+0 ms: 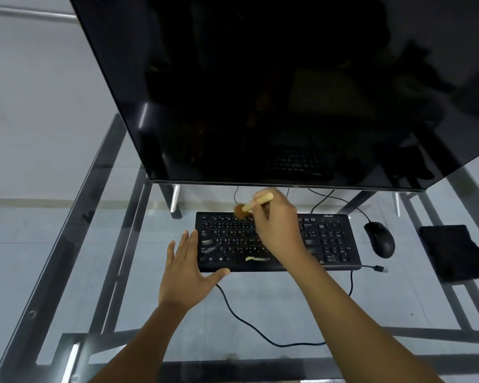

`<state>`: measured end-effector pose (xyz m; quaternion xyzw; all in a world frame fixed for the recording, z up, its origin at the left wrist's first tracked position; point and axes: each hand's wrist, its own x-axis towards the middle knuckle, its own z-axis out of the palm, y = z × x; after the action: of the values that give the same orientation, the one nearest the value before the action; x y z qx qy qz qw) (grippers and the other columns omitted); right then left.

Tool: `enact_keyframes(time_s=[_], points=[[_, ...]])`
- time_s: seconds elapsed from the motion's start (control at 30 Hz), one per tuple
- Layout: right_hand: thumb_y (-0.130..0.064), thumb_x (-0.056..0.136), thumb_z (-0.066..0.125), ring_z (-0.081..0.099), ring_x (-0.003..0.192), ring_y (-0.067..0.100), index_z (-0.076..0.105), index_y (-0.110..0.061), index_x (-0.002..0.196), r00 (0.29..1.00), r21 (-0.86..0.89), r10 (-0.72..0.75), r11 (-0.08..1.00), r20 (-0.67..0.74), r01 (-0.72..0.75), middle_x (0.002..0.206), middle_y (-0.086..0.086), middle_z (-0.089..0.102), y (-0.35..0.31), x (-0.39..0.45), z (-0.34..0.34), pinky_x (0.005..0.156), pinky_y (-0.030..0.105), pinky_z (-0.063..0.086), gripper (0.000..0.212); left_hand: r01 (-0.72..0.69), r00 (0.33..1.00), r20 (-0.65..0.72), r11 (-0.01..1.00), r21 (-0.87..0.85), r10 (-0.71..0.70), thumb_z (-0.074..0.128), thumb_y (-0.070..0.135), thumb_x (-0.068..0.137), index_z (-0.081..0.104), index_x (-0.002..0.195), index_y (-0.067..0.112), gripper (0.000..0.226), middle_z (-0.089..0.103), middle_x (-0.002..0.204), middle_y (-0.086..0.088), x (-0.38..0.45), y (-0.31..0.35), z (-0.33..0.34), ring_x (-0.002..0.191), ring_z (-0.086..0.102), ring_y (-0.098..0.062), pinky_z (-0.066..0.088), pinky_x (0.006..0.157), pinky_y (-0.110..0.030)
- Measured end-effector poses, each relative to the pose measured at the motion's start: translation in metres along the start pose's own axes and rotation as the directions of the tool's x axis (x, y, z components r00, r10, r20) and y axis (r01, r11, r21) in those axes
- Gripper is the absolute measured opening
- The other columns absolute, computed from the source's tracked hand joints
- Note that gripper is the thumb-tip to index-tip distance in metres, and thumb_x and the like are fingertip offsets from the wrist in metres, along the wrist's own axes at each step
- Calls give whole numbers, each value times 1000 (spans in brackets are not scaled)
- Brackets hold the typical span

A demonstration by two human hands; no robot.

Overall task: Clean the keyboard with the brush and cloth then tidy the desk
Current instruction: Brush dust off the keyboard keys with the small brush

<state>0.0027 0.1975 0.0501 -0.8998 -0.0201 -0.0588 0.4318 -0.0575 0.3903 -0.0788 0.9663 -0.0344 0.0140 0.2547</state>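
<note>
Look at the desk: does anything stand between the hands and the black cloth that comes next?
Yes. The black cloth lies folded at the desk's right edge, and the mouse sits between it and the keyboard. The right hand holds the brush, so it would have to pass over the mouse.

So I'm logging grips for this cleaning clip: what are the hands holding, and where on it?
The right hand grips the brush by its wooden handle; the left hand holds nothing.
</note>
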Motion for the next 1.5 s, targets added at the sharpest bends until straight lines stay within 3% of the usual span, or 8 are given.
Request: enact_keyframes(time_s=[0.1,0.43,0.57,0.67,0.87,1.27,1.4,1.5], points=[[-14,95,55,55,62,-2,60,-9,98,963,-80,26,997,268,-5,85,-2,65,-6,4,11,55,11,44,8,-10,1000,3,1000,10,10,45,85,73,17,150,12,110,28,155,-5,-1,1,0,147,7,-13,1,120,-41],[-8,95,50,60,81,21,58,-9,101,990,-184,-41,981,133,65,102,8,60,-7,15,28,69,34,52,10,-11,1000,-4,1000,-3,11,45,84,73,15,150,13,110,28,156,-5,-2,2,0,147,7,-13,1,120,-41],[-9,95,52,57,64,-3,55,-10,93,981,-31,-26,999,194,33,82,-3,64,-17,20,29,56,10,44,3,-3,1000,-10,1000,2,3,45,84,73,17,150,11,110,28,155,-6,1,3,-1,147,8,-14,2,120,-41],[-12,96,50,63,81,18,56,-9,98,973,-124,-33,990,230,63,95,6,66,-18,17,39,71,37,55,7,-6,1000,3,1000,-4,6,46,84,73,17,150,12,110,27,156,-6,-2,4,-1,147,7,-13,2,120,-42],[-9,95,49,55,58,2,57,-10,95,960,-58,42,998,276,-27,77,-4,65,-18,18,35,49,10,39,8,3,1000,-7,1000,-16,-3,46,84,72,17,150,12,110,27,156,-6,0,2,-2,147,4,-12,3,120,-42],[-8,94,53,58,59,-6,58,-10,93,994,3,72,997,79,-72,76,-7,64,16,15,-4,50,8,40,5,-12,1000,-1,999,-34,12,47,83,73,17,150,15,108,28,156,-3,-2,-1,0,147,5,-12,2,120,-42],[-11,94,53,64,62,7,57,-12,91,958,-53,113,993,263,-103,78,-1,67,24,16,-10,51,18,47,5,-14,1000,9,1000,-16,14,47,83,73,16,150,14,108,28,156,-3,-1,0,0,147,5,-12,4,120,-43],[-12,95,53,61,68,4,56,-12,94,1000,-85,23,996,8,-23,85,-2,64,30,16,-16,58,19,46,3,-6,1000,13,999,-39,6,48,82,73,14,151,17,107,27,156,-2,-2,0,-1,147,5,-12,3,120,-42]])
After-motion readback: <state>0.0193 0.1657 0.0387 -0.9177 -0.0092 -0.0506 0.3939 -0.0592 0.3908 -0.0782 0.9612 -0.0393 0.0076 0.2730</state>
